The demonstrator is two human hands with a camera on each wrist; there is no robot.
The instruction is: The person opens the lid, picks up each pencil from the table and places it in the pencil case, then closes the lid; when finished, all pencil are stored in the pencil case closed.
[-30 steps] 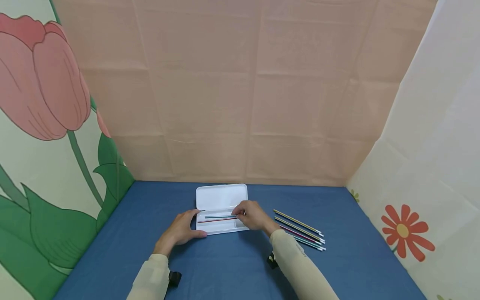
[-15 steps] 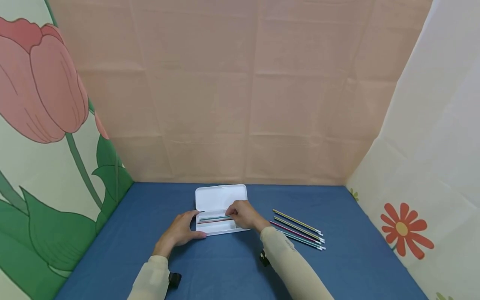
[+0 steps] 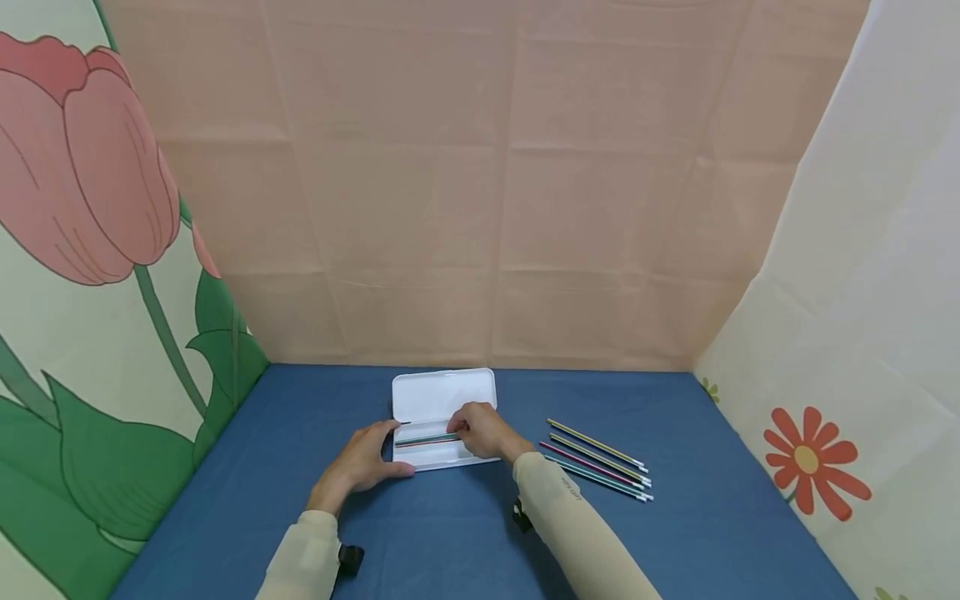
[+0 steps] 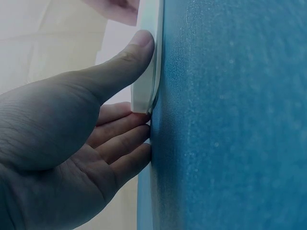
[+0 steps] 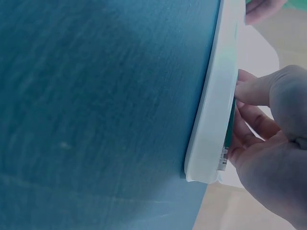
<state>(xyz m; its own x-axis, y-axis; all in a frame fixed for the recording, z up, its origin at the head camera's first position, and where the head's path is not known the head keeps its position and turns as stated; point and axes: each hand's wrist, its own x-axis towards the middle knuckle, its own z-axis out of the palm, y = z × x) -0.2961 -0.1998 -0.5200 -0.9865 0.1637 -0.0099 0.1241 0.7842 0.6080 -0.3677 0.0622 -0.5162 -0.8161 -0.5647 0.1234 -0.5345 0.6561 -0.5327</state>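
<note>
A white pencil case (image 3: 444, 395) lies on the blue cloth with its lid raised at the back. My left hand (image 3: 366, 458) holds the case's left end, thumb at the front edge and fingers by the end wall; the left wrist view shows the thumb (image 4: 140, 45) against the case. Over the right part of the case, my right hand (image 3: 482, 428) pinches a green pencil (image 5: 230, 125), which has a metal band and pale eraser end. This pencil lies lengthwise in the case. Beside it is a red pencil (image 3: 420, 442), partly hidden by the fingers.
Several pencils, among them a yellow pencil (image 3: 592, 442), a dark red pencil (image 3: 585, 461) and a green pencil (image 3: 600, 480), lie slanted on the blue cloth (image 3: 450, 542) right of the case. A beige backdrop (image 3: 480, 183) and printed side panels surround the table.
My right hand has moved left and slightly down into the case, carrying the green pencil leftward beside the red one. The left hand has kept its place on the case.
</note>
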